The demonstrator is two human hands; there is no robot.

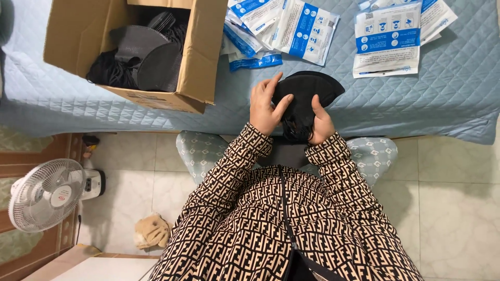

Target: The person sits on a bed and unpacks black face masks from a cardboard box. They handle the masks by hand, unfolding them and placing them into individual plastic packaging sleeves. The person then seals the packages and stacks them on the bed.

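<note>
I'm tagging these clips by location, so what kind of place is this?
Probably a room in a home used for piecework: a quilted blue bed serves as the work surface, with a cardboard box of black masks, sealed packets, and a fan on tile.

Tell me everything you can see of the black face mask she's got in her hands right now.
The black folded fabric face mask is a flat, curved half-moon shape of matte, soft-looking cloth, its pointed end toward the right over the blue quilted cover. Black ear loops bunch in a tangle at its lower edge, near the wrists. The left hand lies over its left side, fingers spread on top; the right hand grips its lower right part from beneath. It is held just above the bed edge, apart from the packets.
</note>
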